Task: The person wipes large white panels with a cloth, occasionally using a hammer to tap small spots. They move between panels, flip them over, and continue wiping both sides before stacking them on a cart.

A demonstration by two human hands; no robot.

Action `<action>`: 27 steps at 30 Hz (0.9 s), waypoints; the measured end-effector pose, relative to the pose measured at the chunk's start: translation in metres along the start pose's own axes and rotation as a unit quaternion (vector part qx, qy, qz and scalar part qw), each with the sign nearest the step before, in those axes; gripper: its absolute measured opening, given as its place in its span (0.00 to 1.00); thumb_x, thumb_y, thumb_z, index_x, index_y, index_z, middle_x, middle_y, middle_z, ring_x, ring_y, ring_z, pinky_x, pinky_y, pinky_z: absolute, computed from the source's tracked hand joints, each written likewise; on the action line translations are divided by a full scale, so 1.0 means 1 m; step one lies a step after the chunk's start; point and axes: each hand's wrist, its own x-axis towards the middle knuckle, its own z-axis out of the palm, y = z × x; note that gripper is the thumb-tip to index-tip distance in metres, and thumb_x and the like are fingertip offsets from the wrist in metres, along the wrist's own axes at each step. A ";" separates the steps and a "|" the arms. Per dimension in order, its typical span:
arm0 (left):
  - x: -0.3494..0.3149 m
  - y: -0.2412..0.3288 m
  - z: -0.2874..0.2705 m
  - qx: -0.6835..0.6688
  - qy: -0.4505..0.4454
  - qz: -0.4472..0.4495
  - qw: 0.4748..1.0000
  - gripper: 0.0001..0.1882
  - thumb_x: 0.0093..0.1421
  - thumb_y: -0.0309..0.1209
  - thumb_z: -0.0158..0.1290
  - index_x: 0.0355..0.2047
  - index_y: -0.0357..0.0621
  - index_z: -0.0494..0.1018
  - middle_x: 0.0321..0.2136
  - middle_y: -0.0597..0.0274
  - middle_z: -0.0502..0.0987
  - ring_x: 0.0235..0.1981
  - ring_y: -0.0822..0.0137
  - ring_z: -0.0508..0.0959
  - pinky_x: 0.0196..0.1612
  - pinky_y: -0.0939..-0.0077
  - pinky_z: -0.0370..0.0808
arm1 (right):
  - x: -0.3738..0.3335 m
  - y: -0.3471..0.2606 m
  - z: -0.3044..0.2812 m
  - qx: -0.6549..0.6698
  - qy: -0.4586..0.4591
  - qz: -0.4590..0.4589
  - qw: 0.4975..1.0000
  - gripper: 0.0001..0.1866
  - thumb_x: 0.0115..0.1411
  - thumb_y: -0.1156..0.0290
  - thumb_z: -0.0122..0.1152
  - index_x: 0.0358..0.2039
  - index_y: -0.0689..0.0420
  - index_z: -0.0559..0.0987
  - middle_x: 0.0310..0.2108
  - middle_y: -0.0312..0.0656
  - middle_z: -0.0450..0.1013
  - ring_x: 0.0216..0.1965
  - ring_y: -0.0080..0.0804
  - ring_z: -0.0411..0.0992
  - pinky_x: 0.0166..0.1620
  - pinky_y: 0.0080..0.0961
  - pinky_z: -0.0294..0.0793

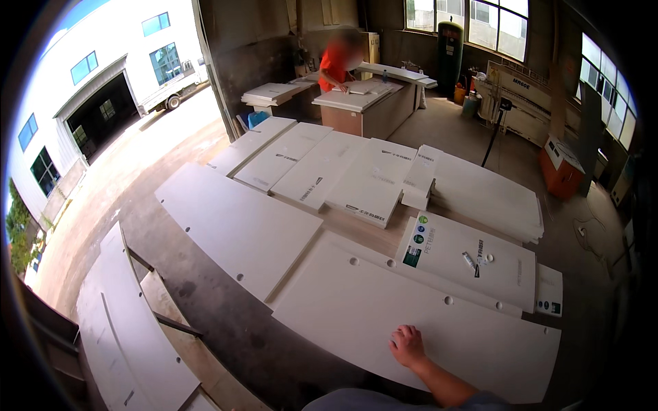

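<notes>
My right hand [409, 346] rests on a long white panel [343, 294] near its front edge. Its fingers are curled in, and whatever they hold, if anything, is hidden beneath them. Round holes [449, 300] line the far edge of this panel and of the one under it. Just beyond, a white board with printed labels [504, 274] carries a small silvery tube [469, 259] and a small white ring-shaped roll [489, 258]. My left hand is out of view.
Stacked white panels [315, 164] cover the far side. Another long panel [236, 212] lies left, and a low rack of panels [123, 308] stands at the lower left. A person in orange [332, 65] works at a far bench [363, 113]. A black stand [495, 133] rises behind the stacks.
</notes>
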 end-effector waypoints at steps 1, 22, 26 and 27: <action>0.014 0.003 -0.004 0.032 0.062 -0.046 0.996 0.37 0.61 0.46 0.58 0.64 0.36 0.63 0.58 0.46 0.71 0.56 0.52 0.72 0.58 0.58 0.69 | 0.006 -0.007 0.002 0.004 -0.001 0.023 1.000 0.18 0.53 0.63 0.66 0.43 0.55 0.77 0.45 0.43 0.71 0.49 0.44 0.69 0.51 0.43 0.69; 0.199 0.125 0.007 -0.270 0.243 -0.246 0.899 0.35 0.54 0.35 0.55 0.60 0.30 0.63 0.57 0.37 0.67 0.50 0.43 0.77 0.48 0.52 0.80 | 0.149 -0.312 0.049 0.318 -0.218 -0.040 0.922 0.17 0.60 0.73 0.60 0.49 0.65 0.77 0.38 0.45 0.81 0.35 0.28 0.78 0.41 0.25 0.78; 0.181 0.166 0.026 -0.224 0.349 -0.350 0.840 0.26 0.51 0.38 0.57 0.45 0.28 0.73 0.48 0.35 0.74 0.47 0.43 0.78 0.49 0.54 0.79 | 0.189 -0.353 0.096 0.356 -0.343 -0.077 0.866 0.16 0.61 0.73 0.60 0.48 0.66 0.78 0.39 0.45 0.80 0.39 0.28 0.78 0.44 0.26 0.77; 0.183 0.163 0.033 -0.177 0.387 -0.378 0.822 0.26 0.51 0.38 0.58 0.45 0.28 0.74 0.47 0.35 0.75 0.47 0.43 0.78 0.50 0.53 0.78 | 0.200 -0.367 0.108 0.361 -0.383 -0.088 0.846 0.16 0.61 0.72 0.60 0.48 0.66 0.77 0.40 0.46 0.80 0.41 0.30 0.79 0.46 0.26 0.77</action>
